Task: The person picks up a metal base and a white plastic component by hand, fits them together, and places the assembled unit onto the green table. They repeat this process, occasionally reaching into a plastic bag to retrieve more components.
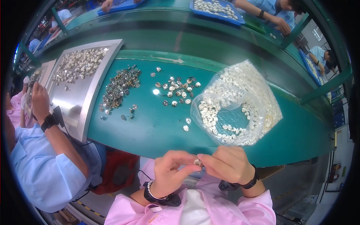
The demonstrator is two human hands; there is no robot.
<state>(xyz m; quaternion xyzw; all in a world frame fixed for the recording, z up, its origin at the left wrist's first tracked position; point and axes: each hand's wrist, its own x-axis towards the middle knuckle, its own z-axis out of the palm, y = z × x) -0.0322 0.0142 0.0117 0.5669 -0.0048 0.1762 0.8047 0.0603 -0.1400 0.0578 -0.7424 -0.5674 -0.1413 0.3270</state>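
Observation:
My left hand (173, 168) and my right hand (227, 164) meet close to my chest, below the near edge of the green table (150, 131). Both pinch one small silvery metal part (198, 162) between their fingertips. On the table ahead lies an open clear plastic bag (240, 105) with several small white parts inside. Left of the bag is a loose scatter of small silver and white parts (176, 92), and further left a denser pile of dark metal parts (120, 88).
A metal tray (80, 108) with several silver parts lies at the left, overhanging the table edge. A person in a blue shirt (45, 165) works at my left, hand raised. Other people work at blue trays (215, 9) across a green conveyor.

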